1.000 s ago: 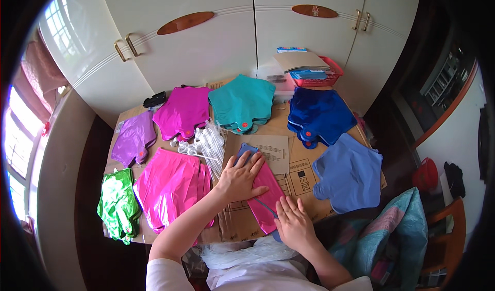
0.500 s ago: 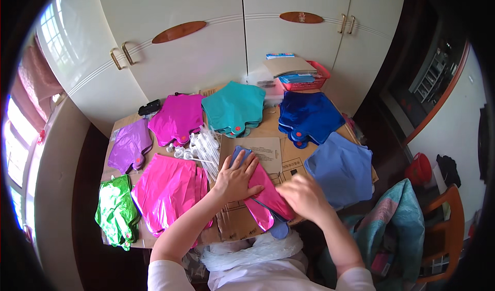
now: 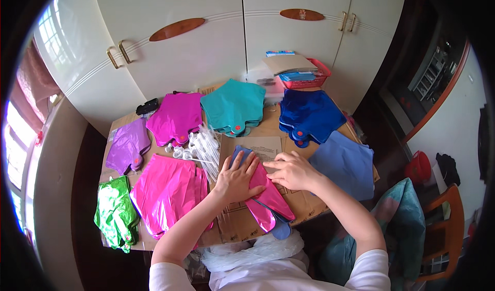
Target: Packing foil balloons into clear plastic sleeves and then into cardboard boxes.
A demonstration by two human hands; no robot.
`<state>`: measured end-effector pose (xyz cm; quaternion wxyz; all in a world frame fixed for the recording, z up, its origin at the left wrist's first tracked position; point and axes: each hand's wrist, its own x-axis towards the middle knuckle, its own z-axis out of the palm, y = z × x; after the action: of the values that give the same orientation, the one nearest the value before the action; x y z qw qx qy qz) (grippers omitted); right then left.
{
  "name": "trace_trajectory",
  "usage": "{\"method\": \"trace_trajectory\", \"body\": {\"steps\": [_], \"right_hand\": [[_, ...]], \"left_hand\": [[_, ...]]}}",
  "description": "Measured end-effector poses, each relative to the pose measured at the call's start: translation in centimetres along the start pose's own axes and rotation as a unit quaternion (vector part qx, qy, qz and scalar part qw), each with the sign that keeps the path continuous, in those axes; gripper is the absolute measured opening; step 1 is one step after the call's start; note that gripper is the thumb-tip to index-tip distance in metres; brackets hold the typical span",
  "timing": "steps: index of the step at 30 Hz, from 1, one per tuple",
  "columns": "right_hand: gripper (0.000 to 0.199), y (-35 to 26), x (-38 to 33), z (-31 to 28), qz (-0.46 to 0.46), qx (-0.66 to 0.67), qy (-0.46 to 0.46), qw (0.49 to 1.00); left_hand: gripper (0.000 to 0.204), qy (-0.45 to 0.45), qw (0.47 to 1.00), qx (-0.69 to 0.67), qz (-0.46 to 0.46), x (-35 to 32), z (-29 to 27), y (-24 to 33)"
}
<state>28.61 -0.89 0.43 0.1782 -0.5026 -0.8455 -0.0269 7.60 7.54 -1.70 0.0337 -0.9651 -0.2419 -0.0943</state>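
A pink foil balloon (image 3: pixel 267 197), flat and folded into a narrow strip, lies slantwise on the cardboard in front of me. Blue foil (image 3: pixel 281 230) pokes out at its near end and also shows at the far end. My left hand (image 3: pixel 238 176) presses flat on the strip's upper part, fingers spread. Beside the strip's upper right edge is my right hand (image 3: pixel 292 172); its fingers point left, somewhat bent and apart, with the tips at the edge. Nothing shows gripped in it.
Flat foil balloon stacks surround the work spot: pink (image 3: pixel 167 192), green (image 3: pixel 114 208), purple (image 3: pixel 128 144), magenta (image 3: pixel 175 117), teal (image 3: pixel 233 105), dark blue (image 3: pixel 311 114) and light blue (image 3: pixel 344 163). White plastic sticks (image 3: pixel 205 147) lie left of the strip. A red basket (image 3: pixel 320 74) stands behind.
My right hand has moved from the strip's lower right side up along its edge, and its fingers have spread from a closed shape. My left hand stays in place.
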Motion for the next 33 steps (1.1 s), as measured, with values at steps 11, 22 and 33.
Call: {"method": "trace_trajectory", "body": {"steps": [11, 22, 33], "right_hand": [[0.024, 0.2, 1.1, 1.9, 0.023, -0.001, 0.014, 1.000], [0.041, -3.5, -4.1, -1.3, -0.024, -0.002, -0.106, 0.994], [0.021, -7.5, -3.1, -0.2, 0.018, 0.108, 0.002, 0.994]], "left_hand": [[0.085, -0.029, 1.000, 0.003, -0.007, 0.2, -0.1, 0.0], [0.083, 0.001, 1.000, -0.006, -0.001, 0.1, 0.0, -0.1], [0.084, -0.015, 1.000, 0.010, -0.009, 0.0, 0.0, 0.1]]}}
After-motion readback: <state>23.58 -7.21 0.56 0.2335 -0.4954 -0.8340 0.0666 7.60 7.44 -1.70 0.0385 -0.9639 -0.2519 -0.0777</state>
